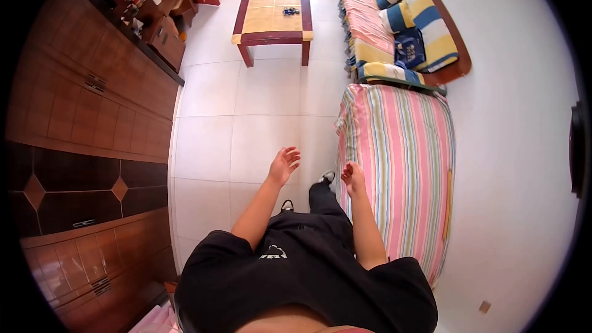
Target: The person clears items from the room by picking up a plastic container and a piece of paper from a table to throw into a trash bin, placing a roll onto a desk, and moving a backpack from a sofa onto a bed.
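Observation:
My left hand [285, 165] is held out over the tiled floor with its fingers apart and nothing in it. To its right, my right hand [353, 178] hangs in front of the left edge of a bed with a striped pink, green and white sheet [407, 160]. Its fingers are curled loosely, apart from one another, and no object shows in them. Neither hand touches anything that I can see. Below the hands are my dark trousers and shoes.
A wooden table [275, 9] with small items on it stands ahead. Past the bed is a sofa [370, 18] with striped cushions and a dark blue bag [409, 48]. Brown cabinets [92, 117] line the left side, beside a cluttered desk [154, 6]. Pale tiles [203, 148] cover the floor.

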Demonstrator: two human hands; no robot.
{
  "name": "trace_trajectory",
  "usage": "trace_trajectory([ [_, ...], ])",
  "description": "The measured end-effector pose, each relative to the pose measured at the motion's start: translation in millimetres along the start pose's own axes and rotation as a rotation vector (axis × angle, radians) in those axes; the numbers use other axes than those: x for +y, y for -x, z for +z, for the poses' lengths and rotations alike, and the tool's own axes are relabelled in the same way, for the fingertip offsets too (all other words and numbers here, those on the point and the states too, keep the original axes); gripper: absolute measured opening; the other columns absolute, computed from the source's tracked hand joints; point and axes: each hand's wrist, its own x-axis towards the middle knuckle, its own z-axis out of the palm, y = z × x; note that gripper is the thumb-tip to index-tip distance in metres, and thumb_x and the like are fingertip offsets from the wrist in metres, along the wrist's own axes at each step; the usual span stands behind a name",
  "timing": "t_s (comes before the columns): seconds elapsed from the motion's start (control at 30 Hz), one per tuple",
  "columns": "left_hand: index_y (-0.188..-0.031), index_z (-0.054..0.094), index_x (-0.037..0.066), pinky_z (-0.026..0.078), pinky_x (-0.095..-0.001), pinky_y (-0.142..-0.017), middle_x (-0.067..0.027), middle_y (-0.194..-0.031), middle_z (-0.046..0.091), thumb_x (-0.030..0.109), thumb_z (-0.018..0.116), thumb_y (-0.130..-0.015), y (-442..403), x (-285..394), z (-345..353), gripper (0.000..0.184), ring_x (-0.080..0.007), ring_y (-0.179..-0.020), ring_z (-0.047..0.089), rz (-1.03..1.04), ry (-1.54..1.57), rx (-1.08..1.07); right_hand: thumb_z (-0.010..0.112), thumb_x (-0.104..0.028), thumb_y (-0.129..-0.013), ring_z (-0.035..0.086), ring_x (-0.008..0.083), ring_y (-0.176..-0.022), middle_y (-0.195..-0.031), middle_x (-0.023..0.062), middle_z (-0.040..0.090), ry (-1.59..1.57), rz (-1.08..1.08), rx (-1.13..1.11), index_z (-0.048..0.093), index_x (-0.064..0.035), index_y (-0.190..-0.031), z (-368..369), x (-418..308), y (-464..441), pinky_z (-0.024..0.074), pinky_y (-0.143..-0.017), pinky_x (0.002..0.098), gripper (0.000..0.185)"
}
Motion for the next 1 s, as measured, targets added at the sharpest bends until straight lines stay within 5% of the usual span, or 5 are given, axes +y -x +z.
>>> trace_trajectory([
  [0.27, -0.104, 0.053, 0.013, 0.04, -0.0328, -0.081, -0.0028, -0.099, 0.058, 0.036, 0.037, -0.091, -154, 25, 87, 0.031, -0.0154, -0.094, 0.053, -0.063, -0.045, -0.025, 0.052, -0.026, -0.084, 0.053, 0.0142, -0.059, -0.064, 0.0001, 0.055, -0.103, 0.111, -0.108, 0.055, -0.012, -0.076, 42, -90, -158, 0.0436, -0.058, 0.0276, 0.016],
  [0.53, -0.104, 0.052, 0.011, 0.042, -0.0321, -0.078, -0.0028, -0.092, 0.059, 0.034, 0.038, -0.091, -293, 137, 168, 0.03, -0.0155, -0.087, 0.054, 0.093, -0.03, 0.067, 0.049, -0.027, -0.085, 0.054, 0.0139, -0.061, -0.065, 0.0006, 0.056, 0.045, 0.101, -0.329, 0.054, -0.0124, -0.076, 137, -220, -314, 0.043, -0.059, 0.0268, 0.018],
  [0.8, -0.102, 0.052, 0.01, 0.044, -0.0334, -0.075, -0.0028, -0.09, 0.059, 0.034, 0.039, -0.09, -425, 183, 169, 0.029, -0.0165, -0.086, 0.055, 0.1, 0.149, 0.137, 0.049, -0.026, -0.086, 0.052, 0.0131, -0.062, -0.069, 0.0006, 0.055, 0.093, 0.215, -0.364, 0.053, -0.0112, -0.078, 217, -281, -440, 0.0425, -0.059, 0.0257, 0.017],
  [1.0, -0.102, 0.053, 0.011, 0.042, -0.031, -0.074, -0.0012, -0.089, 0.059, 0.033, 0.037, -0.091, -576, 286, 234, 0.029, -0.0139, -0.083, 0.055, 0.098, 0.163, 0.096, 0.049, -0.026, -0.086, 0.053, 0.0123, -0.057, -0.066, 0.0012, 0.054, 0.473, 0.07, -0.363, 0.053, -0.0094, -0.079, 302, -357, -554, 0.0428, -0.054, 0.0241, 0.018],
])
